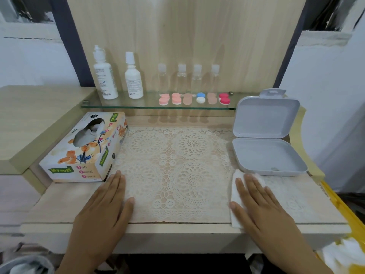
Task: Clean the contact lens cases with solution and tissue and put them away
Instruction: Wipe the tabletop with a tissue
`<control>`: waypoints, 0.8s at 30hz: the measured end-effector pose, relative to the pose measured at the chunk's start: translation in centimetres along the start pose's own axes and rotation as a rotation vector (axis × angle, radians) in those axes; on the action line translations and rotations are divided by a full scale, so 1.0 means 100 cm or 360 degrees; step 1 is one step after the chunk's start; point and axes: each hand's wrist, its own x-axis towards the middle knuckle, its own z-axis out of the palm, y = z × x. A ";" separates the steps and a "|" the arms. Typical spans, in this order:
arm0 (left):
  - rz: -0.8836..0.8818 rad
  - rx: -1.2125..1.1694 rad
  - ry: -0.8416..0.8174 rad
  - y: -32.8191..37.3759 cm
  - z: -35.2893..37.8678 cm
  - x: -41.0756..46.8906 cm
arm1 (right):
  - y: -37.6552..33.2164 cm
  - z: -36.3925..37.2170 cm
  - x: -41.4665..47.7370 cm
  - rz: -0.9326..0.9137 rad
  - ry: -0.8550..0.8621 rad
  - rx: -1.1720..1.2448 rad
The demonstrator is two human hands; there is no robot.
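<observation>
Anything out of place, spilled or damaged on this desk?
Nothing spilled or broken. The floral cardboard tissue box sits askew to the wooden desk's front edge, and the white tissue under the right hand overhangs that edge. The plastic bottles and round coloured lens cases stand orderly on the glass shelf.

Orange flowers are decorating a white tissue box as circular medallions are patterning the cream lace mat.
</observation>
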 end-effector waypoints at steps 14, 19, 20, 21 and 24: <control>0.0017 0.0063 0.0032 0.003 -0.001 -0.001 | -0.075 0.033 0.015 -0.0049 0.0428 0.0098; 0.0035 0.0149 0.0061 0.002 -0.002 -0.001 | -0.132 0.041 0.027 -0.0353 0.0336 0.0158; 0.0038 0.0169 0.0041 0.002 -0.002 -0.001 | -0.141 0.043 0.032 -0.0397 0.0282 0.0166; 0.0035 0.0182 0.0008 0.002 -0.003 -0.001 | -0.149 0.042 0.037 -0.0432 0.0229 0.0185; 0.0036 0.0189 -0.0062 0.004 -0.006 0.000 | -0.163 0.035 0.057 -0.0595 0.0189 0.0180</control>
